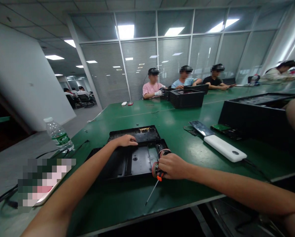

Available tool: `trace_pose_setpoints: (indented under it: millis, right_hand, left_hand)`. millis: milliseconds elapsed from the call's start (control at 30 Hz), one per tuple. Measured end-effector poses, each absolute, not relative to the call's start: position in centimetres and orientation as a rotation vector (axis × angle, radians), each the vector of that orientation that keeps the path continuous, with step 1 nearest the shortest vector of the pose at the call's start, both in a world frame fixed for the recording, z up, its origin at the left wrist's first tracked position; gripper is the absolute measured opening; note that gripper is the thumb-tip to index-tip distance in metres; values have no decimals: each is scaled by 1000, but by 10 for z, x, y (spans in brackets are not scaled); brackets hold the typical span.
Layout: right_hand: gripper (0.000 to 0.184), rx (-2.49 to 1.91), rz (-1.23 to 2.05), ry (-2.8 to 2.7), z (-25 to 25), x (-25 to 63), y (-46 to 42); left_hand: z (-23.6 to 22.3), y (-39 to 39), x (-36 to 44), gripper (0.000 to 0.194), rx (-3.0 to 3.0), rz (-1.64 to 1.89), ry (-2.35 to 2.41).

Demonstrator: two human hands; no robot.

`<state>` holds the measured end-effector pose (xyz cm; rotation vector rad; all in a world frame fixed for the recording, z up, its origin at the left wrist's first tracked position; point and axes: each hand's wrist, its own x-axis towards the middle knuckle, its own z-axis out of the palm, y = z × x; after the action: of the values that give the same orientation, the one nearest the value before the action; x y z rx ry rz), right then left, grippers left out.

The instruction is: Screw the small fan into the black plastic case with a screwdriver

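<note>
In front of me on the green table lies an opened flat black case (139,161), with a black panel (135,134) behind it. My left hand (125,140) rests at the case's back edge near that panel, its fingers stretched to the right. At the case's right side, my right hand (173,164) is closed round a screwdriver (151,194) with an orange-and-black handle; its shaft points down toward the table's front edge. Coiled striped wires (154,168) lie against the same hand; whether the fingers also grip them is hidden.
A water bottle (60,136) and a blurred-out phone (45,187) are at the left. Toward the right lie a white power bank (225,148), a dark phone-like slab (201,127), a green circuit board (221,127) and a large black box (256,115). Several people sit across the table.
</note>
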<state>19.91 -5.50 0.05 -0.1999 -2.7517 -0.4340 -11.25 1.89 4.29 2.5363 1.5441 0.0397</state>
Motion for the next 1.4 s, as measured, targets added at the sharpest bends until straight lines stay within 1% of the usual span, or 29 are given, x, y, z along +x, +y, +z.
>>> trace_pose_setpoints:
  millis: [67, 167, 300, 367, 467, 600, 700, 800, 933, 1033, 1133, 1233, 1333, 1400]
  right_hand:
    - [16, -222, -424, -2735, -3, 206, -55]
    - [15, -298, -385, -2726, -4, 211, -55]
    - [15, -280, -339, -2727, -4, 207, -51]
    - [14, -267, -320, -2716, -3, 206, -48]
    - [12, -245, -295, -2722, -4, 211, -49]
    - [11, -285, -246, -2749, -3, 221, -55]
    - [12, -348, -214, -2770, 0, 220, -51]
    - [14, -381, -235, -2769, 4, 206, -33]
    - [19, -393, -357, -2735, 6, 173, 4]
    - [23, -392, -471, -2654, 6, 157, 32]
    - [26, -315, -527, -2551, 7, 172, 53]
    - [30, -281, -515, -2514, 13, 216, 67]
    - [36, -410, -493, -2369, 20, 259, 75]
    - [40, -520, -423, -2240, 23, 271, 73]
  left_hand:
    - [39, 24, -108, 44, 2457, 6, 1512]
    - [37, 25, -103, 46, 2456, 83, 1446]
    - [36, 30, -109, 50, 2380, 139, 1476]
    - [34, 36, -115, 44, 2380, 89, 1475]
    - [31, 44, -118, 30, 2440, -50, 1479]
    - [36, 42, -111, 21, 2718, -237, 1428]
    - [54, 34, -108, 19, 2897, -192, 1444]
    - [85, 18, -109, 19, 2951, -103, 1462]
    - [125, -23, -101, 19, 3022, -60, 1401]
    - [138, -64, -85, 17, 3061, -72, 1402]
    - [132, -106, -72, 14, 3042, -125, 1413]
    - [114, -140, -65, 10, 3002, -157, 1387]
    - [92, -164, -61, 7, 2943, -186, 1301]
    - [80, -172, -57, 5, 2911, -201, 1249]
